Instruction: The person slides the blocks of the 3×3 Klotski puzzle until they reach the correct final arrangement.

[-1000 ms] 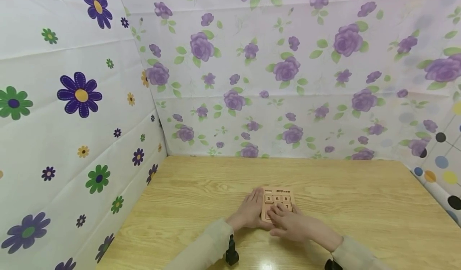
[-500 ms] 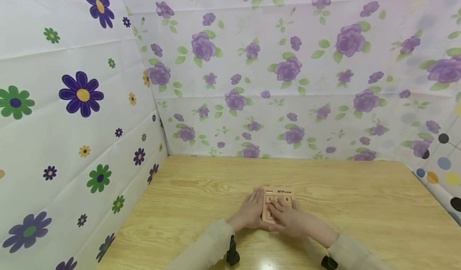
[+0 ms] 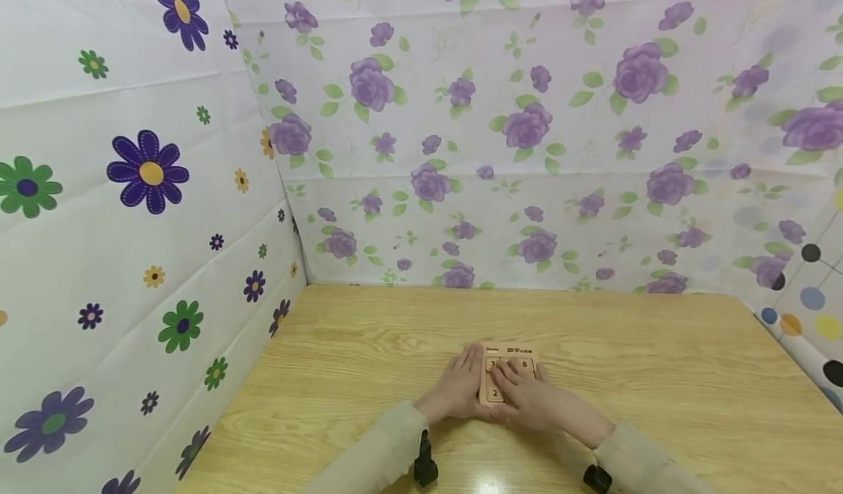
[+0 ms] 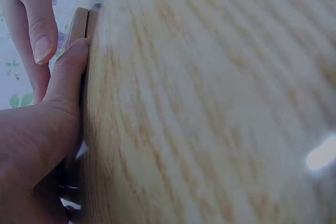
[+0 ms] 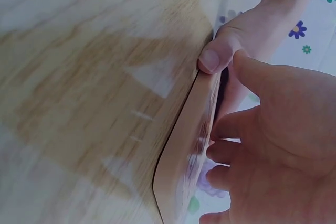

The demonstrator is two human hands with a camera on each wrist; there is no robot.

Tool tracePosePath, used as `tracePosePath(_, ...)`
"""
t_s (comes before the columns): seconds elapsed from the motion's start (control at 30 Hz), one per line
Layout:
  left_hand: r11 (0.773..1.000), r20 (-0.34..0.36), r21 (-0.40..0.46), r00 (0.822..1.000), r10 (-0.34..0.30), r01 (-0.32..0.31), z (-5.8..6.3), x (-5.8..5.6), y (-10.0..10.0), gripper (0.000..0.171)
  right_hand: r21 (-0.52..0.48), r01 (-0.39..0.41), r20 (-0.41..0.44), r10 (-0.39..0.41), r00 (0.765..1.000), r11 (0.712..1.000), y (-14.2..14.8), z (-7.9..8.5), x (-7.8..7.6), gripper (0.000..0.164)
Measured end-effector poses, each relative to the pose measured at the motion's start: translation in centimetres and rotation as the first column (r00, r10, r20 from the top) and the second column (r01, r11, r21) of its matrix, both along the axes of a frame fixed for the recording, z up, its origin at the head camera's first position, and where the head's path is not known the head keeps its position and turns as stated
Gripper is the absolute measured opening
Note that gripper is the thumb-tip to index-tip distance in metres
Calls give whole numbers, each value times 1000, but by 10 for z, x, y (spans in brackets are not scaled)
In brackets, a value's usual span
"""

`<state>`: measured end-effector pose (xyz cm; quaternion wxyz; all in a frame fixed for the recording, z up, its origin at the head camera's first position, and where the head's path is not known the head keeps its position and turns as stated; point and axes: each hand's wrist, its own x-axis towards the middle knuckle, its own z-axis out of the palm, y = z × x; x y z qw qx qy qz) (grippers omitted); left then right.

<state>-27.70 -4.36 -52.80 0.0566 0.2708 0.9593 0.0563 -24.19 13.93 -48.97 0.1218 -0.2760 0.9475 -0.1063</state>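
Observation:
A flat wooden number sliding puzzle (image 3: 495, 394) lies on the table, with 3, 8 and 2 readable on its tiles. My left hand (image 3: 459, 384) holds it at the near left corner, fingers along the left side and thumb at the near edge. In the right wrist view that thumb (image 5: 211, 59) sits against the puzzle's side. My right hand (image 3: 532, 400) is spread over the puzzle, fingertips on the upper tiles, covering the middle and right tiles. Its fingers (image 5: 220, 151) are slightly bent above the face in the right wrist view.
The wood-grain table (image 3: 369, 347) stretches out around the puzzle. Flowered cloth (image 3: 428, 150) hangs behind it, a daisy-print cloth (image 3: 132, 260) on the left and a dotted cloth (image 3: 810, 318) on the right. Black wrist cameras (image 3: 424, 468) hang below both sleeves.
My right hand's fingers have slid up and left over the puzzle, baring the 2 tile and covering the 7. The left hand and the puzzle stay in place.

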Motion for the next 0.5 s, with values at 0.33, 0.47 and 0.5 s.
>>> tracePosePath(0.33,1000,-1,-10,1000,4,-4,2,1,0,123,18,-5,-19,5,1000,1000,-2,0,1,77)
tracePosePath(0.47,1000,2,-4,1000,6,-6,2,1,0,122,17,-6,-26,6,1000,1000,-2,2,3,77)
tracePosePath(0.5,1000,3,-4,1000,6,-6,1,1,0,122,15,-5,-25,5,1000,1000,-2,3,3,77)
